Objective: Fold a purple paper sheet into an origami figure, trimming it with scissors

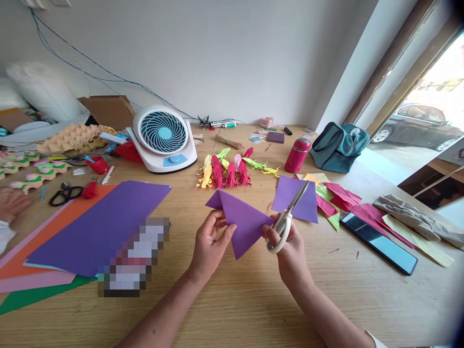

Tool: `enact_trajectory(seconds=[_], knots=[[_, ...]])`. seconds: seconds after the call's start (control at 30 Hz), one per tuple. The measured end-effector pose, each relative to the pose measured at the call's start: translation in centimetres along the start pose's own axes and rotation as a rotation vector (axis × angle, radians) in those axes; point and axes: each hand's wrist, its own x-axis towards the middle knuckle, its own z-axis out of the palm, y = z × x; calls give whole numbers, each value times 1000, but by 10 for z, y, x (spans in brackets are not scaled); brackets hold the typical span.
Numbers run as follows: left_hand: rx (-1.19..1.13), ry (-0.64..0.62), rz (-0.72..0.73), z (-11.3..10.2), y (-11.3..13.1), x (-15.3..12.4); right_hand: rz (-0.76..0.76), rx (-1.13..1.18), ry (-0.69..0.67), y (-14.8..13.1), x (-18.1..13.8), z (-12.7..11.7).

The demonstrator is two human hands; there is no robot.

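Note:
A folded sheet of purple paper (243,220) is held up above the table between my two hands. My left hand (213,237) pinches its left side, thumb in front. In my right hand (290,246) is a pair of white-handled scissors (281,232), blades pointing up and away to the right. The thumb of that same hand presses the paper's right corner. Beyond the scissors lies a flat purple square of paper (308,208). Folded paper figures (230,171) in red, yellow, green and pink stand in a cluster behind the held sheet.
Large coloured sheets (97,222) and a blurred-out object (136,258) lie left. A white fan (165,137), red bottle (297,154) and teal bag (339,147) stand behind. A phone (380,244), paper scraps (348,198) and gloves (409,217) are right. Another person's hand (12,205) shows far left.

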Motion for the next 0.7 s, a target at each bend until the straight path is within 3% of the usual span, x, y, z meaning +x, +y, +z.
enact_trajectory(seconds=[0.23,0.37,0.7], knots=[[-183,-22,-170,-1,-6,4,-9,-80,-97,0,-6,6],[-308,53,-273,-11,-7,12,-36,-159,-224,-6,-10,3],[-499,275,-310,-41,-3,34,172,-31,-951,-3,-16,-11]])
